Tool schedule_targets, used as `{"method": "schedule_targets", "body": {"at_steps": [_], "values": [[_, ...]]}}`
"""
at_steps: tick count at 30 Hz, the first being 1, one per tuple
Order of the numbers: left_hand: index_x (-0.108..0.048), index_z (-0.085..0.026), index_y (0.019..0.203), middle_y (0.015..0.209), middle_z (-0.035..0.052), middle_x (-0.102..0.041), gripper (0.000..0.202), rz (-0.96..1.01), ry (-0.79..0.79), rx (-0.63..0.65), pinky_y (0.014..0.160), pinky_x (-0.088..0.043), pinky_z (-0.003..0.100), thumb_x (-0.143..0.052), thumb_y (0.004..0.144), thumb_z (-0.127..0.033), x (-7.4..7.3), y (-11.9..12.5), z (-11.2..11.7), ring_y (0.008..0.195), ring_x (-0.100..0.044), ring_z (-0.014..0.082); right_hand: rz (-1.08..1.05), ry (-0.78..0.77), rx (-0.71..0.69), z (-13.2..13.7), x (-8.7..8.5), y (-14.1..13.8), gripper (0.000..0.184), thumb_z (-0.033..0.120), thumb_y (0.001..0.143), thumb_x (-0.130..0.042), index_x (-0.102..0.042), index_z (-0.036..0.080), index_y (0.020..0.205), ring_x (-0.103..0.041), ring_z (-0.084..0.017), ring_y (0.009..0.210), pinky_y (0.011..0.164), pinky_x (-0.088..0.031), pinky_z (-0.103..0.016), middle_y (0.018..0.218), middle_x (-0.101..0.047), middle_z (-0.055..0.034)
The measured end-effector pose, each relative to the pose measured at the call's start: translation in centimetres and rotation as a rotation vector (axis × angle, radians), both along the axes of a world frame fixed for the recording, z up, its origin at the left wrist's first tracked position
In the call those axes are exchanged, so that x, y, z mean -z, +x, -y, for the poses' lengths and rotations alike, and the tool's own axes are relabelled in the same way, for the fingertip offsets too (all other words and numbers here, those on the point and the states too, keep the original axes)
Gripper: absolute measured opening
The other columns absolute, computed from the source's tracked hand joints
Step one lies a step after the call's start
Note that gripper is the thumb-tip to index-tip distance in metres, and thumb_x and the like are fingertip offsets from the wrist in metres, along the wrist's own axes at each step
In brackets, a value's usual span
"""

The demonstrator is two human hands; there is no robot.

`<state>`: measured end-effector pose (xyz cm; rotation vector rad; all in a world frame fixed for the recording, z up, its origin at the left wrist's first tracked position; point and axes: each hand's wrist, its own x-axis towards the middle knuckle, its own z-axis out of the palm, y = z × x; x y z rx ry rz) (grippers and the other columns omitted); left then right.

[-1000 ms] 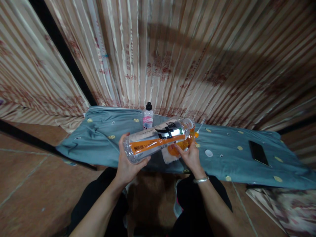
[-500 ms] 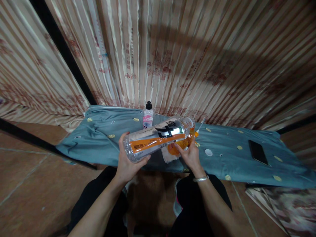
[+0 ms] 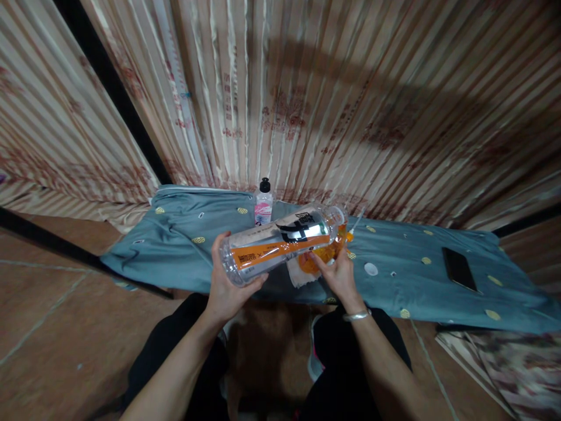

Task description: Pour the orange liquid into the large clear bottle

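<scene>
A large clear plastic bottle (image 3: 280, 241) with a silver and orange label lies tilted in the air, its neck up to the right. My left hand (image 3: 225, 292) is wrapped round its base. Below and behind its neck end, my right hand (image 3: 339, 275) grips a clear bottle of orange liquid (image 3: 326, 254), partly hidden by the large bottle and my fingers. A thin pale tube with an orange end (image 3: 356, 223) shows beside it. Under the bottles is a whitish tissue or cloth (image 3: 301, 275). A small clear bottle with a black cap and pink label (image 3: 263, 209) stands upright behind.
The narrow bench has a blue-green patterned cover (image 3: 175, 251). On its right lie a white round cap (image 3: 370, 269) and a black phone (image 3: 459, 269). A pleated curtain (image 3: 284, 105) hangs behind the bench, and dark metal poles (image 3: 118, 93) frame the left side.
Both hands keep their holds on the two bottles, with almost no movement. The view shifts very slightly.
</scene>
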<state>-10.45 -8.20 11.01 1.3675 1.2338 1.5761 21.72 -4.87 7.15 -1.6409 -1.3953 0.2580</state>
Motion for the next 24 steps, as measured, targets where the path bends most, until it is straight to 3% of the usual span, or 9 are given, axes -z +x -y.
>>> {"method": "schedule_targets", "body": {"at_steps": [5,10,15,24], "values": [[-0.051,-0.034,0.172,0.139,0.006,-0.079,0.124,-0.04,0.038,-0.01,0.116,-0.079,0.059,-0.117,0.073,-0.072,-0.04,-0.03,-0.07,0.122,-0.09,0.035,-0.013,-0.001,-0.006,0.02,-0.16,-0.05,0.108,0.105,0.091,-0.082,-0.073,0.019,0.155,-0.095,-0.05,0.127,0.109,-0.078,-0.063,0.139,-0.095,-0.0283],[-0.05,-0.041,0.172,0.139,0.0039,-0.079,0.121,-0.044,0.057,-0.002,0.114,-0.079,0.062,-0.117,0.076,-0.075,0.13,0.04,-0.07,0.121,-0.091,0.0346,-0.034,0.0,-0.025,0.04,-0.41,0.04,0.106,0.105,0.09,-0.084,-0.074,0.019,0.151,-0.094,-0.051,0.127,0.11,-0.077,-0.065,0.139,-0.095,-0.0291],[-0.053,-0.04,0.173,0.14,0.005,-0.08,0.126,-0.011,0.015,-0.009,0.118,-0.078,0.062,-0.118,0.071,-0.075,0.2,0.0,-0.03,0.125,-0.09,0.0376,-0.016,-0.004,-0.016,0.06,-0.33,0.07,0.111,0.109,0.089,-0.081,-0.075,0.017,0.152,-0.095,-0.051,0.122,0.103,-0.079,-0.063,0.135,-0.095,-0.0298],[-0.049,-0.042,0.173,0.14,0.0042,-0.08,0.122,-0.037,0.049,0.008,0.118,-0.077,0.063,-0.116,0.077,-0.075,0.32,-0.06,-0.03,0.123,-0.091,0.0357,-0.025,0.005,-0.009,0.07,-0.21,0.06,0.108,0.107,0.089,-0.083,-0.077,0.018,0.151,-0.095,-0.052,0.125,0.11,-0.078,-0.066,0.137,-0.095,-0.0292]]}}
